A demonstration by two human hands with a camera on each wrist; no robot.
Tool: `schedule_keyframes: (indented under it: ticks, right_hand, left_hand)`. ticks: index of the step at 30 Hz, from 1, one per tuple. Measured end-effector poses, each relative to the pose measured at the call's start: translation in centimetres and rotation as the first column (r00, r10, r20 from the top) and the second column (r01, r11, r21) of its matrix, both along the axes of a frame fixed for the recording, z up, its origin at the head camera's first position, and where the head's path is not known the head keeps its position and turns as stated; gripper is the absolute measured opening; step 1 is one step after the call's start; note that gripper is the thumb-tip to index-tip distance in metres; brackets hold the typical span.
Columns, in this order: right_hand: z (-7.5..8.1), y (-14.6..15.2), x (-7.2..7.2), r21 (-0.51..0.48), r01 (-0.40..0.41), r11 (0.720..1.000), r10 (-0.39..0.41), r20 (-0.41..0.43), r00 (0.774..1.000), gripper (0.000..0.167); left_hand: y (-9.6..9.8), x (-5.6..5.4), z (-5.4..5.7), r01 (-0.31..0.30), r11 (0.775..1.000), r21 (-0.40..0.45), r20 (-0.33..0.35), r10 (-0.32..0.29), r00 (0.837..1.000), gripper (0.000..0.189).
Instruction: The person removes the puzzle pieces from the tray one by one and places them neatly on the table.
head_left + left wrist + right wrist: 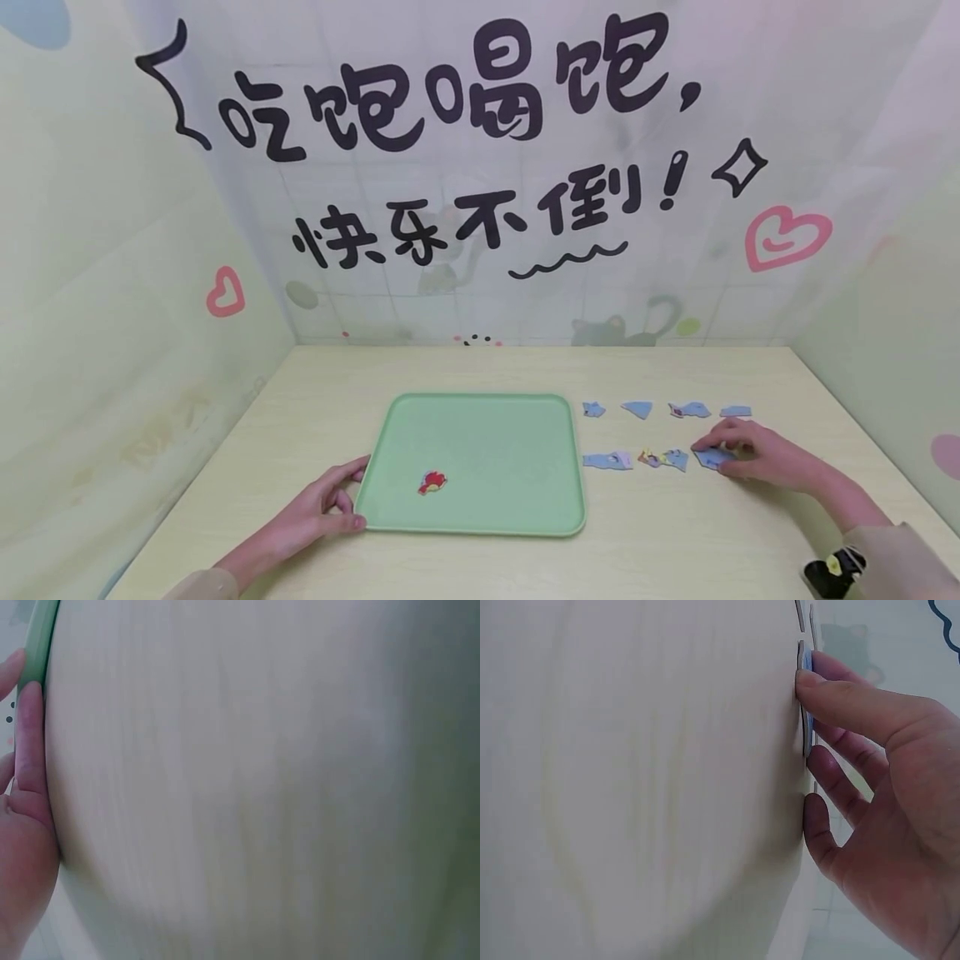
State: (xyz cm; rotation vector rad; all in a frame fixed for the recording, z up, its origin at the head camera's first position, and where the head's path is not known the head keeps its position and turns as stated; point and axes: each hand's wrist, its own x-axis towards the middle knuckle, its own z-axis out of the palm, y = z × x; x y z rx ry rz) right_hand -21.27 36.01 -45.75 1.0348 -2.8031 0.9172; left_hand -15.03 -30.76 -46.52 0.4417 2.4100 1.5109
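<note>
At the left side of a green tray (480, 417), my left hand (318, 508) touches the rim near the front corner with its thumb and fingertips. In the left wrist view, the straight thumb (30, 739) lies against the tray's edge (39, 645). A small red and yellow puzzle piece (432, 482) lies on the tray. My right hand (761, 454) pinches a blue puzzle piece (708, 457) between thumb and fingers, low at the table. The right wrist view shows the thumb on the near edge of this piece (807, 735).
Right of the tray lie two rows of irregular puzzle pieces. The back row holds several, including a blue triangular piece (637, 409); in front are a long blue piece (606, 460) and a patterned piece (663, 458). A printed curtain (480, 308) stands behind the table (300, 392).
</note>
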Motion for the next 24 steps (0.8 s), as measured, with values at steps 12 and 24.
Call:
schedule_keyframes:
  ticks: [12,24]
  right_hand:
    - [-0.11,-0.09,0.31,-0.011,-0.006,1.000,0.006,-0.021,1.000,0.031]
    - [-0.22,-0.05,0.17,-0.023,-0.045,0.999,0.044,-0.054,0.998,0.033]
  left_hand:
    - [-0.03,0.03,0.08,0.004,1.000,0.010,0.007,-0.004,1.000,0.089]
    - [-0.01,0.04,0.13,0.009,1.000,0.015,0.000,-0.009,1.000,0.090]
